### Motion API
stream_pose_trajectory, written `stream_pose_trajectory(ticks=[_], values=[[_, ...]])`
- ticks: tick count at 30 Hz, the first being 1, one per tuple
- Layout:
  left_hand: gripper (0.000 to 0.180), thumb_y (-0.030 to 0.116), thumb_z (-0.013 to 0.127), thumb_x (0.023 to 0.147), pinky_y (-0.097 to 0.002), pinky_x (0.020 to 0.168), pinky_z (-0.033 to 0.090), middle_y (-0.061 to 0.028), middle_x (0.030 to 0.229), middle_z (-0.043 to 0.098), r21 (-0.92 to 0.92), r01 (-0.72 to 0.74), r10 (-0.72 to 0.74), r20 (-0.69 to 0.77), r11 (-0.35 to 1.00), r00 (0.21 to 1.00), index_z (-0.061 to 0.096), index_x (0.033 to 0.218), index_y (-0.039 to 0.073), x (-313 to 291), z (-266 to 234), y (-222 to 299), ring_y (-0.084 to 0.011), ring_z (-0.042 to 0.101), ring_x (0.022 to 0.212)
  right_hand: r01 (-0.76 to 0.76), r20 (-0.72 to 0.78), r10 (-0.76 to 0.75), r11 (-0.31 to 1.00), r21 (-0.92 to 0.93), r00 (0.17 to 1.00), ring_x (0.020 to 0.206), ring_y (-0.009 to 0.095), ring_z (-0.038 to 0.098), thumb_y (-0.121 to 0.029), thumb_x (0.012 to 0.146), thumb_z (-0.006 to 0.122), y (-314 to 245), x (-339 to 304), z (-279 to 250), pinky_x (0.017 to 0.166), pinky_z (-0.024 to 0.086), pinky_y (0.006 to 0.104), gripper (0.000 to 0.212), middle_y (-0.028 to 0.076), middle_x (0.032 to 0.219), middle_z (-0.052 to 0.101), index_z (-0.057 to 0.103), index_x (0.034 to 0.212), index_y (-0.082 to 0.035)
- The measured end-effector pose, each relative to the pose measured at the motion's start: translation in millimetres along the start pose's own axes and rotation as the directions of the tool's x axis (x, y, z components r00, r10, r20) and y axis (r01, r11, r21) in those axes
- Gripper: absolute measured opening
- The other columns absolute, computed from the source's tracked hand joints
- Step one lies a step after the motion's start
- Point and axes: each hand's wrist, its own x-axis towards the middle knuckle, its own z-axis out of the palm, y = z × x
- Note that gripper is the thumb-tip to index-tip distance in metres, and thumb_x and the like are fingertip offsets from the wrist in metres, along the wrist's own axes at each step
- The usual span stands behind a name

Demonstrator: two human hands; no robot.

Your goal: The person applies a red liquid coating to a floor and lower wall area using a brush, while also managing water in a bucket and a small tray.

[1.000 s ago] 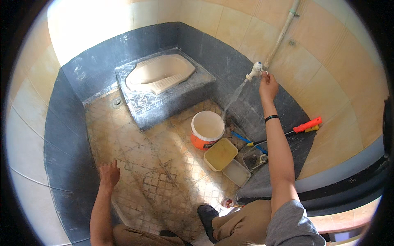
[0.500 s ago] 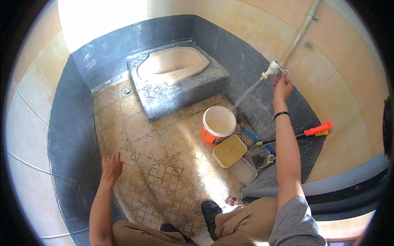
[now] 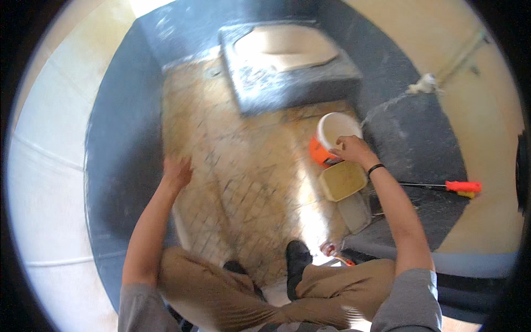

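My right hand is over the near rim of a white and orange bucket, fingers bent and thumb apart; blur hides whether they touch it. Right behind the hand, the bucket's inside shows pale. From a white tap on the right wall, a thin stream of water slants down toward the bucket. A yellowish rectangular tub stands against the bucket's near side, below my right wrist. Over by the left wall, my left hand hangs above the floor with loosely spread fingers, holding nothing.
A squat toilet sits on a raised dark block at the back. Right of the tub, a red-handled tool lies on a dark ledge. A greyish container and a small clear jar are near my right foot.
My right hand has left the tap's handle and come down to the bucket's rim. The view has shifted, with the scene lower on the right. Water still runs.
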Motion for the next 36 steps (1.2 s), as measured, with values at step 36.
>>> stream_pose_trajectory(ticks=[36], values=[[0.030,0.031,0.069,0.092,-0.0501,0.086,0.052,-0.0135,0.106,0.072,-0.020,-0.019,0.018,-0.035,1.000,0.999,0.064,0.110,0.008,-8.6,-45.0,11.0,-0.0335,0.070,0.104,0.035,0.169,-0.002,0.980,-0.196,0.986,0.092,0.048,0.068,-0.011,0.097,0.053,0.2,18.5,59.1,0.079,0.053,0.0558,0.033,0.033,0.096,0.068,0.043,0.124,0.005]])
